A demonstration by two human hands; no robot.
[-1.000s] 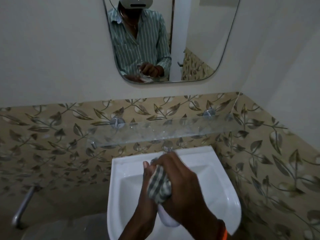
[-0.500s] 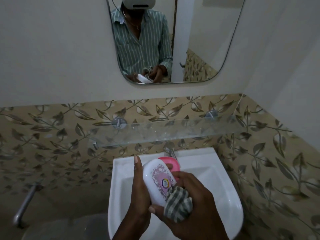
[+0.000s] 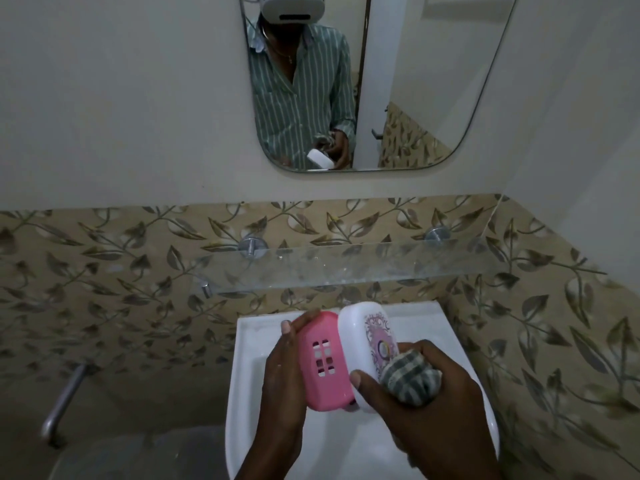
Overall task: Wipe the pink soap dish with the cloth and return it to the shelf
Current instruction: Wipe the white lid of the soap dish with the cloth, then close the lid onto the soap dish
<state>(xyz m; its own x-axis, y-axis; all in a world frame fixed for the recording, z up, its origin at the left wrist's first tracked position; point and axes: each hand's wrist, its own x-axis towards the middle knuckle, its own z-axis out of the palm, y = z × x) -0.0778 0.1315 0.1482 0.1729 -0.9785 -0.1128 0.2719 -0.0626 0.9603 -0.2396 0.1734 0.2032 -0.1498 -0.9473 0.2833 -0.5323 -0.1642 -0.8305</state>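
Where tiles (image 3: 104,271) meet plaster, shelf (image 3: 346,268) spans.

Soap dish over the sink

My hands hold the soap dish (image 3: 323,362) over the sink (image 3: 242,368), lid (image 3: 363,344) right, cloth (image 3: 410,379) rightmost; shelf (image 3: 346,268) behind.

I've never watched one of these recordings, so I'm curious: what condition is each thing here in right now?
Pink soap dish: open, held over the basin, slotted base facing the camera.
White lid: swung open beside the pink base.
Checked cloth: bunched, pressed against the lid.
Left hand: grips the pink base.
Right hand: grips the cloth, thumb on the lid.
Glass shelf: bare, nothing on it.
White basin: looks dry, no water running.
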